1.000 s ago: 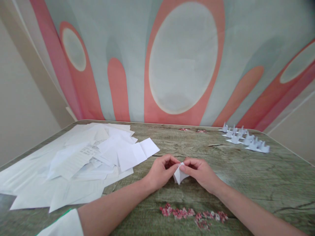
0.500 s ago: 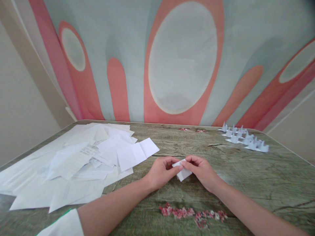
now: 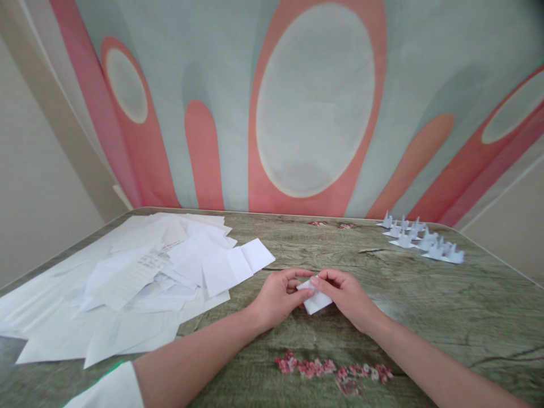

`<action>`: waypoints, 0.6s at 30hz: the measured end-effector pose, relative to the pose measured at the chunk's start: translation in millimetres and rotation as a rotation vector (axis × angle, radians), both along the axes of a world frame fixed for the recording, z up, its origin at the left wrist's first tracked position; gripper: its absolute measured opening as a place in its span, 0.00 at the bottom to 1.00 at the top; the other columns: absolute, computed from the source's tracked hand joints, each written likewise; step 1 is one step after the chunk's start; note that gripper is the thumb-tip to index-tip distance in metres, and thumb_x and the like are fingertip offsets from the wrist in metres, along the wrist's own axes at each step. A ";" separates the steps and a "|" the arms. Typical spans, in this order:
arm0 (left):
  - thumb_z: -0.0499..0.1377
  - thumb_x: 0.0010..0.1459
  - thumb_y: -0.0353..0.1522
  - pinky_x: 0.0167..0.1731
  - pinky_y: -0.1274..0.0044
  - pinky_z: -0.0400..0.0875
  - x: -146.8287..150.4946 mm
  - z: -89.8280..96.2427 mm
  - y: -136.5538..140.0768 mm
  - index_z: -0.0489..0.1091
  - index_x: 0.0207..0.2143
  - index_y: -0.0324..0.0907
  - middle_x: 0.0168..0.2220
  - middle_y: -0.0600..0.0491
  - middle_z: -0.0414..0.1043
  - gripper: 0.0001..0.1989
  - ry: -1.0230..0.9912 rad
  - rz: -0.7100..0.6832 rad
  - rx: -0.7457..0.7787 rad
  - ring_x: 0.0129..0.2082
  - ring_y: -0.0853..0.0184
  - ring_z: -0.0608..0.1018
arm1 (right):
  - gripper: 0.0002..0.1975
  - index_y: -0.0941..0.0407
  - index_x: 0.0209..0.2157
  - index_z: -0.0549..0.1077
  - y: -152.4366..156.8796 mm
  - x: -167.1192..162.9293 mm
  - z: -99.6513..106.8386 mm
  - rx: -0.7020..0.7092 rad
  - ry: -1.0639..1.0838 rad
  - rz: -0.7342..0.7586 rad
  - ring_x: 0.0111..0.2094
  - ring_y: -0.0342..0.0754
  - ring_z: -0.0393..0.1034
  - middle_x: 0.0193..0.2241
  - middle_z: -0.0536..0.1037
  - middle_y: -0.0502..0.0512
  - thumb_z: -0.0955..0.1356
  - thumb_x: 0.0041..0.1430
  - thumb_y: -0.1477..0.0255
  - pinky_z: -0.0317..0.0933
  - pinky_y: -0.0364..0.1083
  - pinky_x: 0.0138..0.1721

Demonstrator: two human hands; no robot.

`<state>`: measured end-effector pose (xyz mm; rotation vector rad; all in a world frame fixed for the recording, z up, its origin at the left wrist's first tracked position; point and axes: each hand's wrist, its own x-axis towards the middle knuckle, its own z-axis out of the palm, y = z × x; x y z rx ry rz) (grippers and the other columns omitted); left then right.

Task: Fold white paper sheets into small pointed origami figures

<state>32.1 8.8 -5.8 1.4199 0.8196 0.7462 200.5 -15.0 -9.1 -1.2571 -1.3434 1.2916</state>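
"What lies farthest left?"

"A broad spread of white papers (image 3: 127, 289), some bearing lines of writing, overlapping on the counter (image 3: 467, 306) left of the grip. At its right edge, just beyond the left grip (image 3: 276, 297), a few creased blank sheets (image 3: 257, 255) reach toward the center."

"And that grip?"

"Pinched on the left side of a small folded paper (image 3: 318, 304), thumb across its face, index finger stretched along the far side. How tightly the hidden fingers press, one cannot tell."

"How does the paper lie?"

"Directly between the two grips, tilted, one corner pointing back at the wearer. It looks nearly square, with no clear long axis. Neither hand is nearer; both touch it."

"Below it?"

"Pink blossoms (image 3: 312, 367), apparently printed on the wood-grain surface, on the near side of the hands."

"To the right?"

"The right grip (image 3: 351, 297), thumb and forefinger closed on the paper's upper edge. Well apart, beyond it and farther right, small folded white figures (image 3: 403, 242) stand clustered, pointed tips up, near the far edge."
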 end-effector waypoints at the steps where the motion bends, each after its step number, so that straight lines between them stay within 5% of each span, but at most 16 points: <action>1: 0.62 0.48 0.36 0.22 0.82 0.63 -0.1 -0.3 0.1 0.67 0.44 0.37 0.22 0.56 0.70 0.21 -0.006 -0.004 -0.012 0.20 0.73 0.70 | 0.14 0.58 0.25 0.70 0.1 0.1 0.1 -0.001 -0.002 0.001 0.21 0.39 0.56 0.18 0.67 0.46 0.67 0.52 0.61 0.48 0.40 0.22; 10: 0.62 0.47 0.30 0.19 0.84 0.60 -2.9 3.8 -2.0 0.57 0.55 0.40 0.22 0.56 0.70 0.32 0.104 -0.079 0.107 0.20 0.72 0.70 | 0.14 0.58 0.24 0.69 -2.7 -1.8 0.9 0.072 -0.038 -0.017 0.21 0.40 0.56 0.18 0.66 0.46 0.67 0.53 0.61 0.49 0.40 0.22; 18: 0.61 0.47 0.29 0.19 0.82 0.64 -2.7 4.9 -0.9 0.51 0.58 0.42 0.23 0.54 0.74 0.36 0.117 -0.136 0.035 0.20 0.69 0.74 | 0.14 0.57 0.20 0.68 -3.7 -1.8 1.2 0.058 0.063 -0.032 0.21 0.41 0.57 0.19 0.66 0.47 0.68 0.50 0.62 0.50 0.41 0.23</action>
